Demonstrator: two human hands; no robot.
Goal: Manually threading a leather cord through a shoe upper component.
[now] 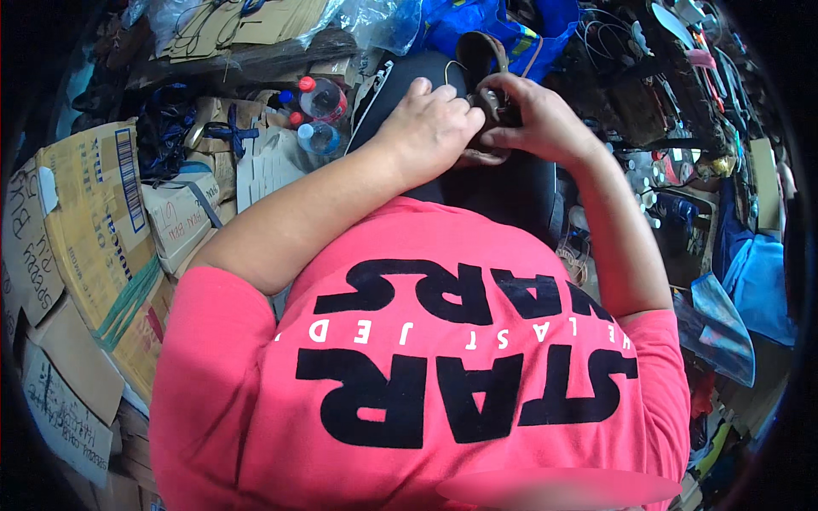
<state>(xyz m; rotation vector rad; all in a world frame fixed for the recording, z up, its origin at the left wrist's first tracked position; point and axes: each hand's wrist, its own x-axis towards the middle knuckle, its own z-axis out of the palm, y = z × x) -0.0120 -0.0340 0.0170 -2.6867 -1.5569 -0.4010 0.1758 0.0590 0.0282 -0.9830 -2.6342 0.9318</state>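
A brown leather shoe [480,53] rests over my dark-trousered lap, its open end pointing away from me. Thumb and fingers of my right hand [541,119] are closed on its right side. My left hand [433,126] is curled into a fist against the shoe's left side, knuckles up. What its fingers pinch is hidden beneath the hand. A thin pale cord [449,75] loops up just beyond the left knuckles. A brown strip [534,58] stands up beyond the right hand.
Plastic bottles [324,98] with red and blue caps stand left of my knee. Cardboard boxes [94,204] crowd the left side. A blue bag [550,30] lies beyond my knees, near clear plastic [388,21]. Cluttered tools and small containers [677,166] fill the right.
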